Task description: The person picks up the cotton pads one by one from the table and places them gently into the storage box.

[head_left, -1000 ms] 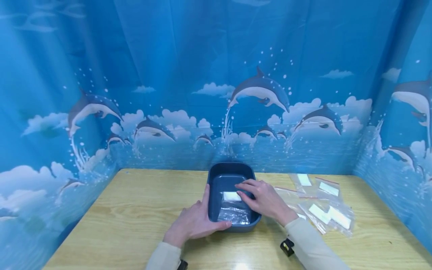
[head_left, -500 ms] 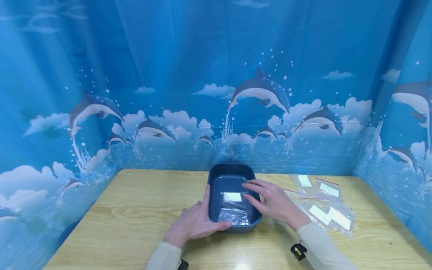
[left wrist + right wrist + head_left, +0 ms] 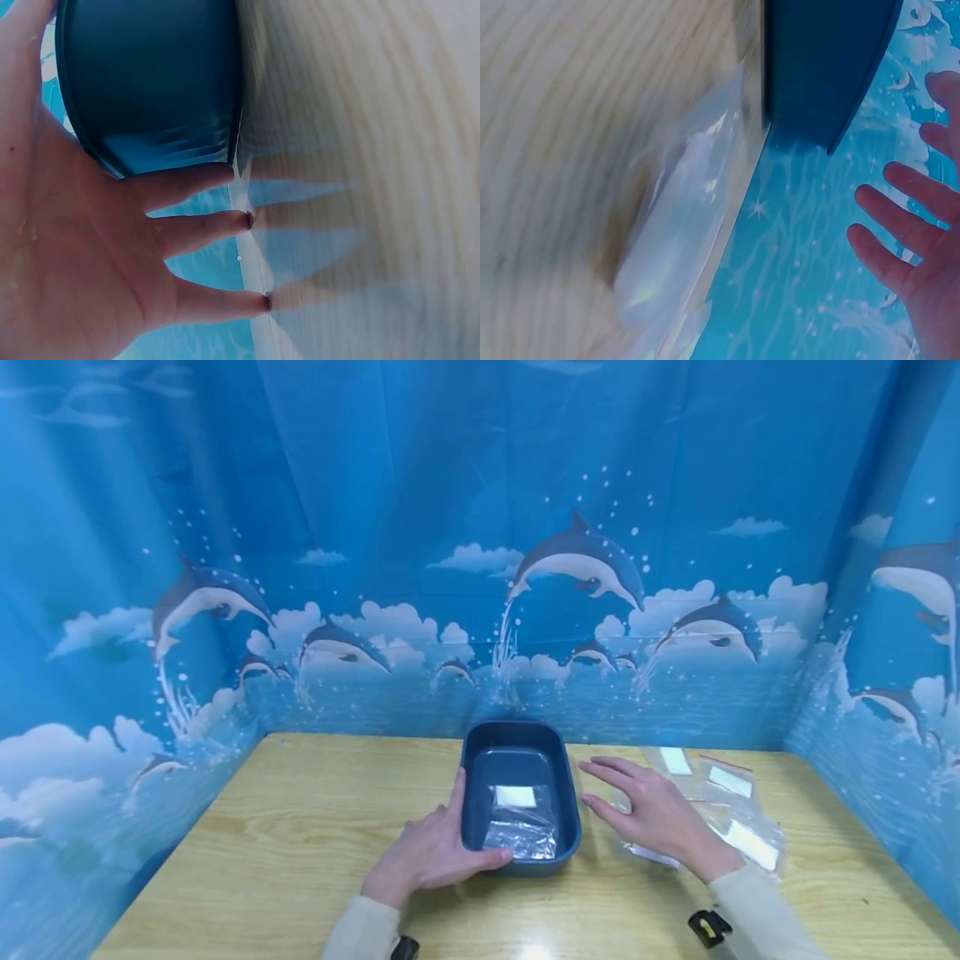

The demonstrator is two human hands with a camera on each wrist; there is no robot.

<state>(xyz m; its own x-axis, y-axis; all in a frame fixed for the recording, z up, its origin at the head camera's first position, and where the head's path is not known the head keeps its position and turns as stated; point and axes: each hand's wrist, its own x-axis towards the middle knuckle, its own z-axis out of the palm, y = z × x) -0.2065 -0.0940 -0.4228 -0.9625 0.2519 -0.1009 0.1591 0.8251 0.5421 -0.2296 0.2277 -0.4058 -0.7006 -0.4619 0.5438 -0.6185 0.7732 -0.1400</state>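
A dark blue rectangular box stands on the table, and inside it lies a clear zip bag with a white label. My left hand rests at the box's near left corner, thumb over the near rim. Its fingers look straight and spread in the left wrist view, tips at the tabletop. To the right of the box, apart from it, my right hand hovers with fingers spread and nothing held. Beneath it are several clear zip bags, one showing a white label; the hand and forearm partly hide others.
Further back on the right lie a bag with a red seal and another labelled bag. A blue dolphin-print curtain closes off the back and sides of the wooden table.
My right hand has come out of the box and moved right, over the loose bags. The bag stays in the box, and the left hand keeps its place.
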